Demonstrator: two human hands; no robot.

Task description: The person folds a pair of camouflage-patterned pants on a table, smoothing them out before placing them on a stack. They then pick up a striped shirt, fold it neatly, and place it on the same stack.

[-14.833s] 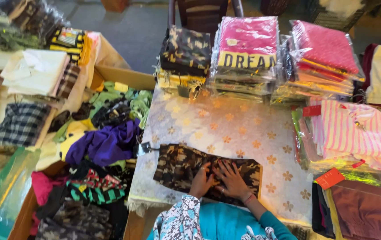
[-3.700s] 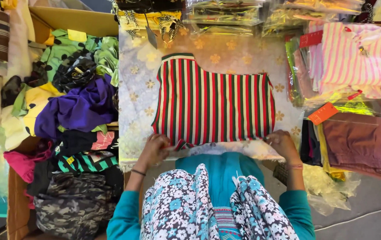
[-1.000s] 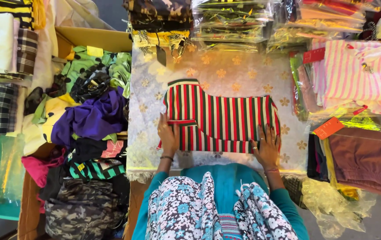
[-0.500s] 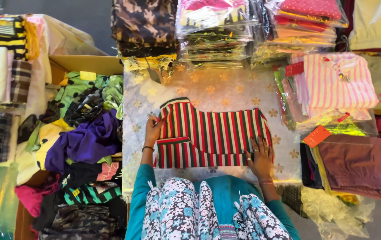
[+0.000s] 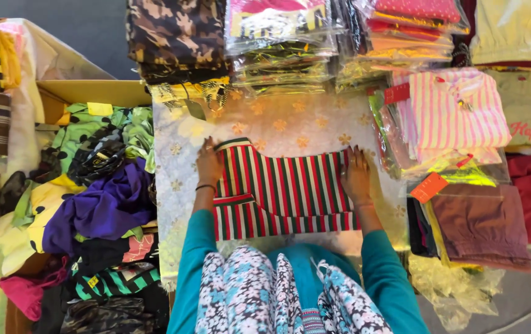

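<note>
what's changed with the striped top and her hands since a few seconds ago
The striped top, spread wide a few seconds ago, is now folded into a narrower rectangle. The left hand and right hand have moved from its near edge up to its two sides and press flat on it. The loose clothes on the left and the bagged stacks at the back stayed put.

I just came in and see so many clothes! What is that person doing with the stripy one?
A person is pressing both hands flat on a striped garment, red, green and white, folded on a patterned tablecloth. The left hand rests on its left edge, the right hand on its right edge. Stacks of bagged clothes sit at the far side, and a loose pile of clothes lies to the left.
</note>
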